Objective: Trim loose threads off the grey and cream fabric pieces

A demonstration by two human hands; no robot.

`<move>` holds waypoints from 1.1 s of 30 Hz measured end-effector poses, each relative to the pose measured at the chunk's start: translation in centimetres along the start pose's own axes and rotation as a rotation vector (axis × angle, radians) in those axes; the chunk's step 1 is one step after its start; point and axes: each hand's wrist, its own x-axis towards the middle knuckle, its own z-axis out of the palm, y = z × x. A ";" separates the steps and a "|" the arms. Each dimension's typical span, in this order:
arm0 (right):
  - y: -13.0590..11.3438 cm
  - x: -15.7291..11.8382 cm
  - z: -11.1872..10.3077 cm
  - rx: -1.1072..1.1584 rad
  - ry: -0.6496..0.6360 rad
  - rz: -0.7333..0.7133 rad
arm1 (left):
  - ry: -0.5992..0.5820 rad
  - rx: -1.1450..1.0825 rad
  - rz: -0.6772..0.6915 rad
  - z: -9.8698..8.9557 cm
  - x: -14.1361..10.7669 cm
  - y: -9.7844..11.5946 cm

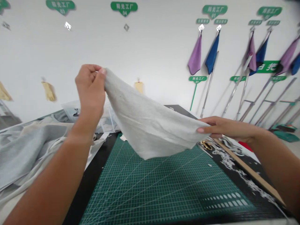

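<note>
A light grey cloth (150, 125) hangs in the air between my two hands, its lower edge sagging over the green cutting mat (164, 184). At the upper left, my left hand (91, 84) pinches one corner between thumb and fingers. My right hand (217, 126) grips the opposite corner, lower and to the right, with the thumb on the near side. The left corner is held higher than the right one, so the cloth slants down to the right.
Grey fabric (30, 150) is piled on the left beside a clear plastic box (70, 111). Gold-handled scissors (206, 144), white scraps (227, 159) and a wooden strip (250, 172) lie on the right. Cloths (195, 57) and poles hang or lean along the wall.
</note>
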 end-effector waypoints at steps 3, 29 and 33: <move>-1.3 0.4 -1.0 0.029 -0.073 0.023 | 0.019 -0.063 -0.058 -1.8 0.5 0.5; -5.6 6.4 18.4 0.682 -0.670 -0.377 | -0.651 -0.297 -0.299 -0.4 -5.5 9.2; -6.9 6.8 18.6 0.793 -0.582 -0.335 | -0.737 -0.327 -0.303 -0.1 -6.4 10.1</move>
